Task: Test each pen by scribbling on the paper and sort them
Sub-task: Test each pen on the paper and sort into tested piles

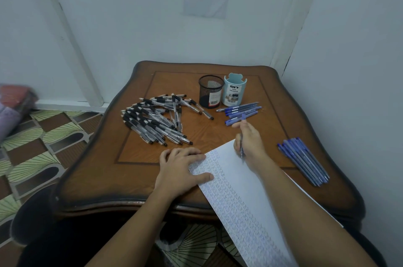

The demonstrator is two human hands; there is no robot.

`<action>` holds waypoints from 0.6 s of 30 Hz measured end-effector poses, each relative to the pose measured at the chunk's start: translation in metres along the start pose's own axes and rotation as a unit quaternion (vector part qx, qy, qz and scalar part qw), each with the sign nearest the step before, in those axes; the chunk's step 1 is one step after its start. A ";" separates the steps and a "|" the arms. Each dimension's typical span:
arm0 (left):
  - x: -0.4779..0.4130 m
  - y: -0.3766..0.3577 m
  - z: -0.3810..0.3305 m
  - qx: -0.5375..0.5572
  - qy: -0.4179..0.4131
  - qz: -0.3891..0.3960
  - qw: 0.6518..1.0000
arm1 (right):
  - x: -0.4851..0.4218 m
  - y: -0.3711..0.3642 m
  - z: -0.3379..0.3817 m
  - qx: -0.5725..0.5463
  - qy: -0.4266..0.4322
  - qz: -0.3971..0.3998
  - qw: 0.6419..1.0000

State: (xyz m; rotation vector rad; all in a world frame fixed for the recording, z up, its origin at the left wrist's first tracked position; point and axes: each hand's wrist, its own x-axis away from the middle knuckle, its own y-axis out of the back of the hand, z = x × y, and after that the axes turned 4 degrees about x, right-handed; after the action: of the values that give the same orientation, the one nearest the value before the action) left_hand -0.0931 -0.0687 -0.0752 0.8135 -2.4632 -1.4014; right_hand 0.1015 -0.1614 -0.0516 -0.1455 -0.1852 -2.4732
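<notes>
- My right hand point(248, 142): fingers curled round a blue pen point(241, 149), gripping it near the tip. The tip points down at the far end of the paper point(239, 190), and the cap end sticks up past my fingers.
- My left hand point(181, 168): released, holding nothing, lying flat with fingers spread. The thumb and fingertips rest on the paper's left edge.
- Paper: a long white sheet running off the near edge of the desk point(109, 168). Its left half is filled with rows of small blue scribbles, too small to read.
- Black-grip pens point(157, 120): a loose heap on the desk, beyond the paper to its left.
- Blue pens, first lot point(239, 110): a short row just beyond the paper's far end.
- Blue pens, second lot point(305, 162): a bundle right of the paper, near it.
- Black mesh cup point(210, 92): upright beyond the paper, with a barcode sticker.
- Pale blue holder point(234, 92): touching the mesh cup's right side, labelled "DIY DESK ORGANIZER".
</notes>
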 end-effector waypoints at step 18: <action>0.001 0.000 0.001 -0.005 -0.003 -0.007 1.000 | -0.001 0.089 0.027 0.335 0.112 -0.036 0.935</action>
State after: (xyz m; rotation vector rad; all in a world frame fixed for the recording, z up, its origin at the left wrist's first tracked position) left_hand -0.0941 -0.0686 -0.0758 0.8267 -2.4580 -1.4224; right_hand 0.1591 -0.2258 -0.0162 0.4382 -0.9240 -2.3302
